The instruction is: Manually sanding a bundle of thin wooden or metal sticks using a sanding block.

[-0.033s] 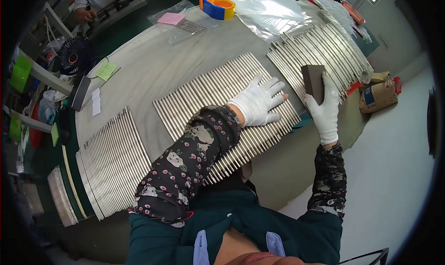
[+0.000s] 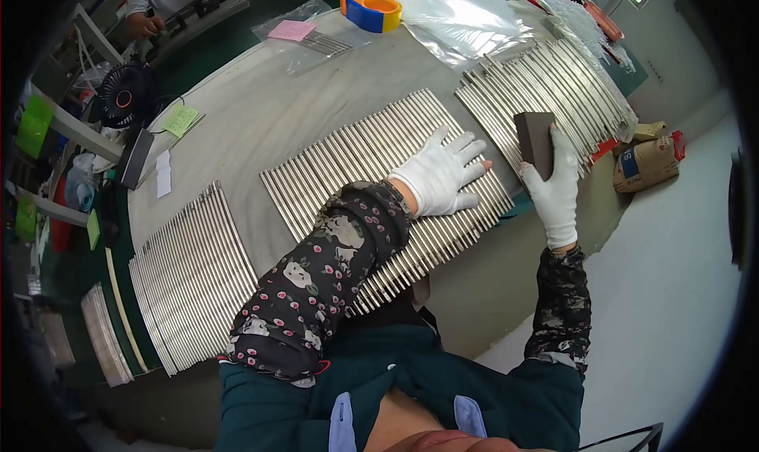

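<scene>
A row of thin shiny metal rods [image 2: 352,153] lies side by side across the middle of the table. My left hand [image 2: 439,173], in a white glove, rests flat on the right part of this row with its fingers spread. Beyond the row's right end, my gloved right hand [image 2: 556,195] is closed around a dark brown rectangular block [image 2: 535,142], thumb on the near side. The block is held upright, partly in front of a second, less even group of rods [image 2: 553,88]. Its underside is hidden.
Another row of rods [image 2: 194,282] lies at the left. Along the far side are a blue and orange tape dispenser [image 2: 371,14], clear plastic bags [image 2: 466,21] and a pink note [image 2: 292,30]. A small black fan [image 2: 125,96] stands far left; across the table, a person's hand [image 2: 144,26] shows.
</scene>
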